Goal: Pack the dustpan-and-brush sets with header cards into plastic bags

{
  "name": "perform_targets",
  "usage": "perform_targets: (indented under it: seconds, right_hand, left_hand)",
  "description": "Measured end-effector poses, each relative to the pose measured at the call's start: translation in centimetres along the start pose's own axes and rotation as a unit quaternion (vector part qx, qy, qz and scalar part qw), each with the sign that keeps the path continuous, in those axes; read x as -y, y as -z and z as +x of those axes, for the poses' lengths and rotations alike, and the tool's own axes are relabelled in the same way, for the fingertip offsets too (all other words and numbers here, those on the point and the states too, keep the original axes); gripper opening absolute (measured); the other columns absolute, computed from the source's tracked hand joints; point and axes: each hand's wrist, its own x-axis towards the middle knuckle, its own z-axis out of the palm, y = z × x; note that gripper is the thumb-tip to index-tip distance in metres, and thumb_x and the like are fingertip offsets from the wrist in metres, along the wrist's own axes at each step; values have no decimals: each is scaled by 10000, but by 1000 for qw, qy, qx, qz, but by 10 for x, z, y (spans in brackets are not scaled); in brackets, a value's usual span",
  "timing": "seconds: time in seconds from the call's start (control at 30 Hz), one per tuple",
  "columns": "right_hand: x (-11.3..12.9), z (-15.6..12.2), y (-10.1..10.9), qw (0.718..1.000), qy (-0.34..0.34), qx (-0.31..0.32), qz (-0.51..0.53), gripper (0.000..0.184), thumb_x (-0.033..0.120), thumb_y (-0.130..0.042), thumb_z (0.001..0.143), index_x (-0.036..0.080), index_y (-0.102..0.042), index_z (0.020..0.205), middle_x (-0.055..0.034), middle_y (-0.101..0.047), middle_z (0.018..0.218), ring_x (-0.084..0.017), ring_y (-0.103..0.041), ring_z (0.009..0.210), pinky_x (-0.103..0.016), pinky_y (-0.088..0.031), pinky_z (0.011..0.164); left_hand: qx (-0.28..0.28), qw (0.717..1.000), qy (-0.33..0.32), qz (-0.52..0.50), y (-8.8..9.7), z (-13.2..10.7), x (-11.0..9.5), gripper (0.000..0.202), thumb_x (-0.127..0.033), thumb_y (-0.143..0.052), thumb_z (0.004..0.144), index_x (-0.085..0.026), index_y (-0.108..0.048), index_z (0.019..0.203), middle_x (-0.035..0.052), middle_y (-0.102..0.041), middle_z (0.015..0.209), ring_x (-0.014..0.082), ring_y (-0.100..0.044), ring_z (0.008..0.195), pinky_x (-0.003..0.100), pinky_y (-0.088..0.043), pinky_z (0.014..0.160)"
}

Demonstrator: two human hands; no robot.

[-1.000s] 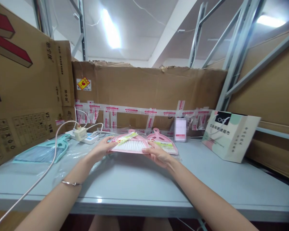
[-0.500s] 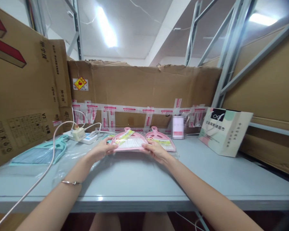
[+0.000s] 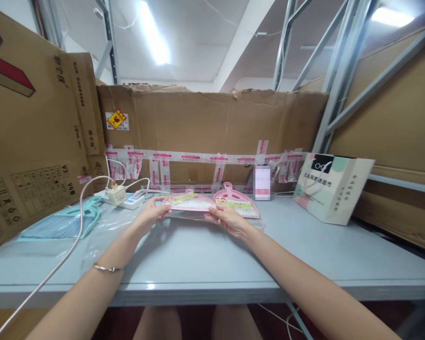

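A pink dustpan with a white brush (image 3: 190, 201) is held nearly flat just above the grey table (image 3: 205, 255). My left hand (image 3: 152, 215) grips its left edge, fingers closed on it. My right hand (image 3: 226, 218) pinches its right edge. A second pink dustpan set (image 3: 238, 203) lies on the table just behind my right hand. Clear plastic bags (image 3: 102, 236) lie under and left of my left hand.
A teal dustpan set (image 3: 62, 223) lies at the left. A white power strip (image 3: 125, 200) with a cable is behind it. A printed paper bag (image 3: 331, 188) stands at the right. Cardboard walls (image 3: 212, 127) close off the back and left; metal shelving (image 3: 340, 80) rises on the right.
The pink dustpan has been tipped from facing me to nearly flat and lowered a little. Both hands keep hold of its edges.
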Motion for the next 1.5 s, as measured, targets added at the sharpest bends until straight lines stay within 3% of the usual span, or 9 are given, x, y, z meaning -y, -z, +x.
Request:
perform_targets:
  seconds: [0.13,0.33,0.57,0.9,1.07,1.17,1.27,1.4,1.5]
  right_hand:
    - [-2,0,-1,1000,3,-13,-7,118,2,-601,762,119,-590,746,-17,-675,653,-78,-659,610,-148,-552,637]
    - [-1,-2,1,999,-12,-29,-31,63,134,-627,787,126,-594,733,-56,-698,670,-93,-655,578,-158,-533,558]
    - [5,-10,-2,997,-35,-60,-40,126,166,-601,813,133,-580,693,-11,-660,565,-74,-626,504,-148,-516,519]
    - [2,-98,5,993,-86,0,-86,274,374,-688,698,123,-578,702,-24,-657,575,-75,-609,483,-143,-464,468]
    - [-10,-125,16,962,-122,39,-240,411,558,-631,664,167,-506,692,14,-590,471,-76,-526,370,-155,-353,360]
    - [-15,-136,28,919,-101,38,-379,403,581,-561,727,200,-447,668,59,-475,384,-72,-405,301,-175,-243,315]
    - [-15,-149,42,851,86,-6,-517,416,602,-552,745,197,-476,690,46,-472,441,-92,-435,379,-200,-327,372]
    - [-17,-160,53,638,437,56,-631,784,727,-615,576,163,-547,1115,-149,-635,964,-267,-612,889,-362,-520,723]
    - [-23,-156,53,491,529,126,-681,724,609,-627,686,161,-506,1242,-160,-590,1169,-290,-525,1120,-445,-407,962]
  left_hand:
    - [-12,1000,-3,24,-6,-1,3,500,-262,-744,617,-92,-489,1013,-22,-596,519,69,-492,439,176,-383,472]
    - [-32,997,4,75,-10,-2,4,431,-331,-744,597,-96,-536,893,-21,-577,455,100,-512,408,202,-384,456]
    - [-44,993,-13,105,-12,-13,-3,479,-249,-685,665,-109,-454,1061,-51,-565,472,111,-542,428,199,-414,459]
    - [96,983,-55,147,0,-110,11,664,-441,-566,753,-187,-273,1292,-88,-500,503,124,-500,466,224,-420,474]
    - [121,967,-45,218,-1,-139,28,557,-486,-493,800,-189,-413,1264,-64,-472,540,133,-491,503,233,-393,504]
    - [123,942,-62,307,9,-145,31,542,-508,-535,778,-216,-500,1234,-50,-485,576,142,-495,544,239,-395,536]
    - [123,911,-109,378,23,-149,29,689,-558,-658,666,-277,-492,1272,-8,-576,737,182,-555,685,272,-455,628]
    - [190,856,-212,432,33,-151,29,921,-582,-785,445,-369,-473,1286,84,-464,1335,313,-436,1197,428,-388,972]
    - [229,814,-227,482,32,-147,35,1012,-554,-805,431,-382,-397,1340,79,-398,1420,339,-337,1295,487,-312,1031]
